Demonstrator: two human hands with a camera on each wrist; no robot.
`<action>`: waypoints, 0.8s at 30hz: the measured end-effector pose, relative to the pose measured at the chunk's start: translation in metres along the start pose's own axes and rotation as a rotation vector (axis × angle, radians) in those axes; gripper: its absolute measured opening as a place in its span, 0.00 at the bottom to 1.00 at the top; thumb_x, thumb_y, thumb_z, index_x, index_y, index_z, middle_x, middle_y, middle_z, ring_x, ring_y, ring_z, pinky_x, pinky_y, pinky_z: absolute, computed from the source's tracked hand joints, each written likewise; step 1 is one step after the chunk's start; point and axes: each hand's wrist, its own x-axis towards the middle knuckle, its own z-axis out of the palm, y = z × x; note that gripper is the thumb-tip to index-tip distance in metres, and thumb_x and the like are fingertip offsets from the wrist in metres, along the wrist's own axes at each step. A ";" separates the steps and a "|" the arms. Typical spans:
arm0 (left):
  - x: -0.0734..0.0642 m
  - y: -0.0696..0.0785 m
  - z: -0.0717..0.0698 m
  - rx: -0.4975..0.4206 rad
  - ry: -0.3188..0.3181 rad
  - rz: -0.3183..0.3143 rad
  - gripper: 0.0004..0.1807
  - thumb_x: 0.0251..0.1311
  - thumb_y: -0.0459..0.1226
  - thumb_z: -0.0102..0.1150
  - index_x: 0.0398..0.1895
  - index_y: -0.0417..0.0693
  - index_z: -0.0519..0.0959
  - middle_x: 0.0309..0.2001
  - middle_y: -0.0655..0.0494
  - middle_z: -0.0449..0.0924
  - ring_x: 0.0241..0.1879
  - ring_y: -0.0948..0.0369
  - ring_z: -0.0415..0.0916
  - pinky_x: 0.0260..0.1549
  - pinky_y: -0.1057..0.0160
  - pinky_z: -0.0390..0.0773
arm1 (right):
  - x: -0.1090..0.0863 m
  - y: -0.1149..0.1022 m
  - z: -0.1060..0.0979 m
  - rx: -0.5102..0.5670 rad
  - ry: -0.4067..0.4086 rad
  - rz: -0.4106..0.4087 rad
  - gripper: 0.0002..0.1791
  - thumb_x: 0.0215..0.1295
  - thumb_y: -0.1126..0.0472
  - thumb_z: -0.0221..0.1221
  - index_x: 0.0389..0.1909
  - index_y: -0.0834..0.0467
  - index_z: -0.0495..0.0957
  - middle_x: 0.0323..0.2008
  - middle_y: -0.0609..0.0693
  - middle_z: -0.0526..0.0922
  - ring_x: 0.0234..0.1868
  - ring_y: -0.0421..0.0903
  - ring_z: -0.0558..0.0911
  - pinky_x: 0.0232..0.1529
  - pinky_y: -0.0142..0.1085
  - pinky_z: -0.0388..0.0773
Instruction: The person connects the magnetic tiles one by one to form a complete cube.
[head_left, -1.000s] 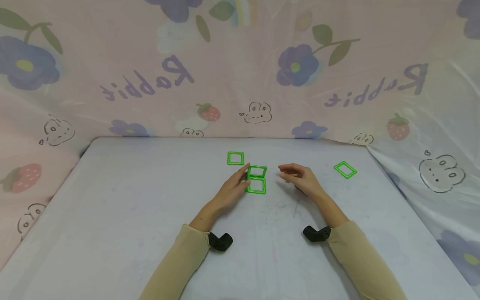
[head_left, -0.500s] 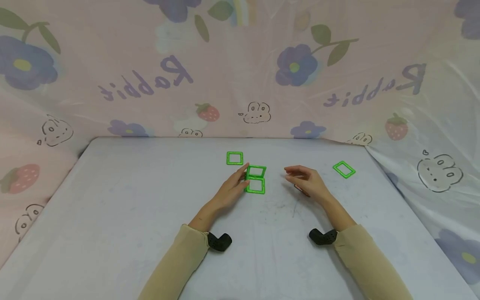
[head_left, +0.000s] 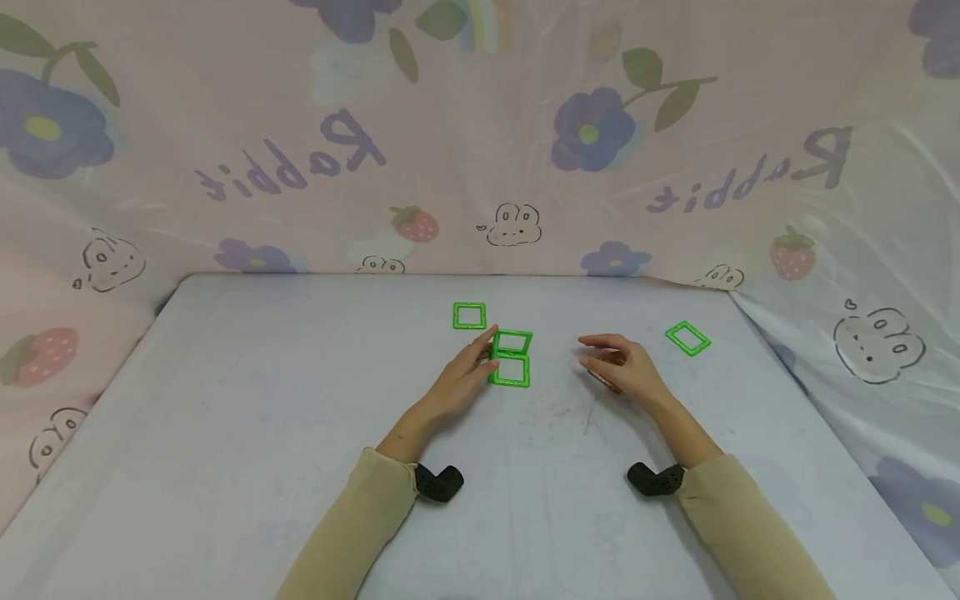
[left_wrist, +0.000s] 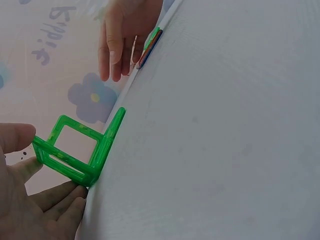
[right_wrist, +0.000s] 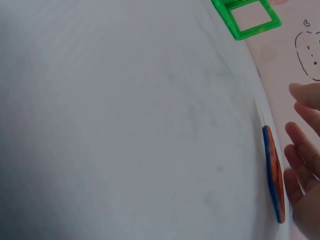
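A passable gap across the desk (head_left: 525,492) parts the joined green square frames (head_left: 512,355) from the right hand (head_left: 626,369) and orange-and-blue piece (right_wrist: 274,175); the left hand (head_left: 456,385) blocks the frames' left side.

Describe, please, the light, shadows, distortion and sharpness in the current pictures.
Head: soft, fairly even light, faint shadow by the right hand; left wrist: dimmer, green frames fairly sharp; right wrist: also dim, shaded along the left border, the far edge of the table bowed, probably by the lens, its surface hazy.
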 end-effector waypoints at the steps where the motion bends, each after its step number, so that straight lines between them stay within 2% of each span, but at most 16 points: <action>1: 0.000 0.000 0.000 -0.001 0.000 -0.001 0.32 0.72 0.41 0.42 0.76 0.50 0.49 0.68 0.42 0.64 0.68 0.50 0.62 0.67 0.47 0.58 | -0.001 0.000 0.000 -0.009 0.005 -0.002 0.24 0.64 0.57 0.62 0.59 0.62 0.74 0.55 0.62 0.72 0.38 0.47 0.78 0.35 0.39 0.76; 3: -0.001 0.001 0.000 -0.004 0.001 -0.004 0.32 0.72 0.41 0.43 0.76 0.50 0.49 0.68 0.43 0.64 0.68 0.50 0.62 0.67 0.47 0.58 | -0.003 -0.002 -0.001 -0.012 0.009 0.003 0.25 0.64 0.57 0.62 0.60 0.62 0.73 0.59 0.62 0.70 0.47 0.55 0.78 0.49 0.45 0.76; 5: -0.001 0.002 0.000 -0.005 -0.001 -0.011 0.32 0.72 0.41 0.43 0.76 0.51 0.49 0.68 0.43 0.64 0.68 0.50 0.62 0.67 0.47 0.58 | -0.004 -0.003 -0.002 -0.017 0.011 0.014 0.26 0.64 0.57 0.62 0.62 0.62 0.72 0.63 0.62 0.66 0.57 0.60 0.73 0.60 0.50 0.69; 7: -0.001 0.002 -0.001 -0.006 -0.004 -0.022 0.32 0.72 0.41 0.43 0.76 0.52 0.50 0.68 0.43 0.64 0.68 0.51 0.62 0.68 0.47 0.57 | -0.005 -0.003 -0.003 -0.021 0.008 0.024 0.27 0.64 0.57 0.62 0.63 0.61 0.71 0.65 0.62 0.64 0.61 0.62 0.71 0.60 0.50 0.69; 11: -0.001 0.003 -0.001 -0.005 -0.006 -0.042 0.32 0.72 0.42 0.43 0.76 0.54 0.50 0.68 0.44 0.64 0.69 0.52 0.61 0.68 0.48 0.57 | -0.005 0.001 -0.005 -0.042 0.000 0.042 0.30 0.63 0.57 0.63 0.64 0.60 0.69 0.66 0.62 0.62 0.62 0.61 0.72 0.51 0.41 0.72; 14: -0.001 0.003 -0.001 -0.003 -0.006 -0.046 0.32 0.72 0.42 0.43 0.76 0.54 0.50 0.68 0.44 0.65 0.69 0.52 0.61 0.68 0.48 0.56 | -0.004 0.005 -0.007 -0.041 -0.012 0.039 0.32 0.62 0.58 0.64 0.65 0.61 0.68 0.66 0.64 0.60 0.66 0.62 0.67 0.58 0.46 0.72; 18: -0.001 0.003 -0.001 -0.005 -0.008 -0.035 0.32 0.72 0.41 0.43 0.76 0.51 0.50 0.68 0.43 0.65 0.68 0.51 0.61 0.68 0.47 0.57 | -0.002 0.010 -0.009 -0.088 -0.021 0.005 0.34 0.60 0.60 0.65 0.66 0.65 0.66 0.66 0.67 0.61 0.69 0.64 0.60 0.66 0.57 0.60; 21: -0.001 0.002 -0.001 -0.013 -0.007 -0.017 0.32 0.72 0.40 0.43 0.76 0.48 0.50 0.67 0.41 0.65 0.68 0.50 0.62 0.67 0.46 0.57 | -0.002 0.010 -0.009 -0.163 -0.008 -0.013 0.35 0.58 0.60 0.66 0.65 0.66 0.66 0.65 0.68 0.65 0.68 0.65 0.60 0.66 0.59 0.58; 24: -0.001 0.002 -0.001 -0.019 -0.006 -0.010 0.32 0.71 0.40 0.43 0.76 0.47 0.50 0.67 0.41 0.65 0.68 0.49 0.62 0.67 0.46 0.58 | -0.004 0.010 -0.010 -0.230 0.011 0.002 0.36 0.57 0.58 0.67 0.65 0.65 0.67 0.63 0.68 0.67 0.66 0.65 0.62 0.64 0.60 0.59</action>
